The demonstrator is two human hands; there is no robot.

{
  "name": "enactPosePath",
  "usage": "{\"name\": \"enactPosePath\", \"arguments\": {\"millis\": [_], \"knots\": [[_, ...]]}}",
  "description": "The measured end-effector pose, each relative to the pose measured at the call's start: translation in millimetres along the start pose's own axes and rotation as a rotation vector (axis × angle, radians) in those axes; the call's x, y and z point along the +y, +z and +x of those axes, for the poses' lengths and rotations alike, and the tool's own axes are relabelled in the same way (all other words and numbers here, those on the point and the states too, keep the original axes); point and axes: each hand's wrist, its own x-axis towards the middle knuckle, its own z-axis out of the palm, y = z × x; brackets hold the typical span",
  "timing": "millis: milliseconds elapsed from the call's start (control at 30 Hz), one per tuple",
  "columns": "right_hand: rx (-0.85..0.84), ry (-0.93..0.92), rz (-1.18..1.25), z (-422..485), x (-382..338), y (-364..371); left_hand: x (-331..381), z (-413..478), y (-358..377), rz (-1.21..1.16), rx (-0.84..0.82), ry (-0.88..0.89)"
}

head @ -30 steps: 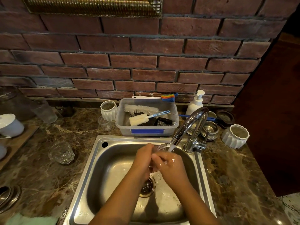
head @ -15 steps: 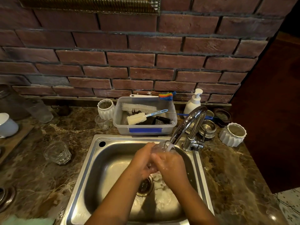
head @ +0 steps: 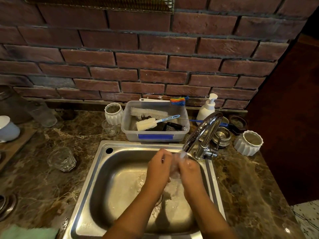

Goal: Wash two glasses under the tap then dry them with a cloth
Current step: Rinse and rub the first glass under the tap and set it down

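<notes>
Fingers, left hand [head: 158, 167]: curled round the left side of a clear drinking glass [head: 174, 163], knuckles uppermost.
Fingers, right hand [head: 189, 171]: wrapped round the right side of the same glass, wet.
Clear drinking glass: clasped between both hands over the far right part of the basin, directly under the spout; its outline is blurred by water (its tilt cannot be told).
Curved chrome tap [head: 202, 130]: mounted at the sink's far right corner and running; water stream [head: 183, 154] lands on the glass and hands.
Rectangular stainless steel sink [head: 89, 178]: set in a brown veined marble counter [head: 51, 195]; water splashes on the basin floor beneath the hands.
Clear faceted glass tumbler [head: 61, 159]: on the counter left of the sink, well apart from the hands.
Pale green cloth [head: 25, 232]: on the counter at the near left corner, cut by the frame edge.
Translucent plastic tub with blue label [head: 155, 137]: just beyond the sink's far rim; holds a white sponge brush with blue handle [head: 146, 124] and a white bristle bottle brush [head: 148, 113].
White pump soap bottle [head: 207, 109]: right of the tub, beyond the tap.
White ribbed ceramic pots: one left of the tub [head: 114, 113], one right of the tap [head: 248, 143].
Red brick wall [head: 155, 66]: behind the counter.
</notes>
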Motion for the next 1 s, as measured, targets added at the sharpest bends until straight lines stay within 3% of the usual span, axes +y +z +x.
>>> {"name": "enactPosePath", "arguments": {"millis": [67,100,167,200,233,300,400,433,500,567,667,733,867,1000], "knots": [[-0.011,-0.35,-0.38,-3.0,3.4,-1.8,9.6,-0.3,-1.6,-0.355,-0.068,-0.468],[-0.011,-0.52,-0.501,-4.0,6.7,-5.4,9.7,-0.2,-6.8,-0.475,-0.154,-0.583],[-0.059,-0.749,-0.725,-3.9,9.4,-12.4,13.7,-1.0,-20.0,-0.633,-0.259,-0.688],[-0.081,-0.779,-0.759,-4.7,8.0,-13.7,14.3,-1.3,-23.2,-0.648,-0.264,-0.692],[-0.083,-0.751,-0.713,-5.4,7.8,-12.5,13.8,-0.7,-21.7,-0.595,-0.234,-0.653],[-0.039,-0.512,-0.307,-13.9,0.7,-2.4,14.5,-3.5,-14.5,-0.347,-0.095,-0.412],[-0.044,0.14,0.557,-13.9,0.0,6.1,5.3,-5.7,-10.1,0.344,0.001,0.311],[-0.087,0.265,0.728,-11.3,2.1,3.4,1.8,-6.0,-12.7,0.504,-0.017,0.468],[-0.14,0.297,0.791,-9.7,4.3,-1.9,-0.8,-5.3,-16.8,0.548,-0.071,0.537],[-0.072,0.138,0.547,-6.2,9.7,-0.2,6.5,-7.4,-15.2,0.364,-0.056,0.393],[0.013,-0.252,-0.098,-4.7,10.7,0.5,19.5,-2.3,-8.7,-0.032,-0.062,-0.175],[-0.064,-0.385,-0.212,-6.8,4.4,-6.0,22.3,0.4,-16.2,-0.148,-0.204,-0.461],[-0.295,-0.486,-0.26,-6.4,-11.4,-22.0,14.0,-2.1,-37.0,-0.277,-0.512,-0.593],[-0.243,-0.44,-0.209,4.9,-19.6,-19.6,-2.7,-10.3,-34.1,-0.543,-0.68,-0.575]]}}
